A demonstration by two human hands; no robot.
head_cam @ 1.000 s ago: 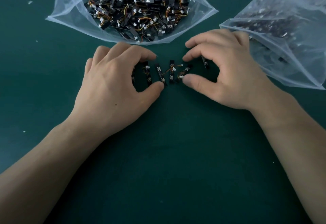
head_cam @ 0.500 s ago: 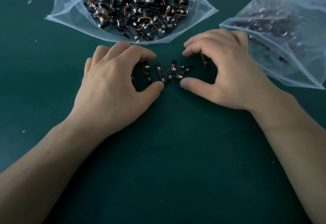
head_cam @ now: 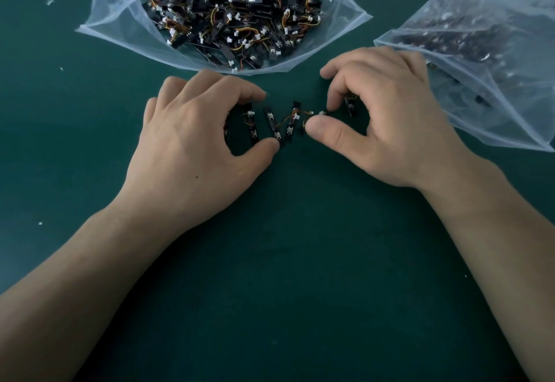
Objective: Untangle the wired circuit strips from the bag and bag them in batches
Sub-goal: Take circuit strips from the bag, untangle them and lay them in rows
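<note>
Small black circuit strips (head_cam: 271,124) with thin orange wires, lying on dark green mat (head_cam: 300,276), are judged light, stiff, snag-prone, best taken by board edges; one is pinched by right hand (head_cam: 390,129), others are held by left hand (head_cam: 192,147).

1. View: one wide-angle head camera, worn by the person.
2. Facing: forward and steeply down onto the green table (head_cam: 300,306).
3. Nearness: close. Forearms enter from the bottom corners. The left hand (head_cam: 192,147), right hand (head_cam: 390,129) and circuit strips (head_cam: 271,123) sit just above centre.
4. Upper edge: the open bag (head_cam: 114,21) and second bag (head_cam: 495,87) are cropped by the frame.
</note>
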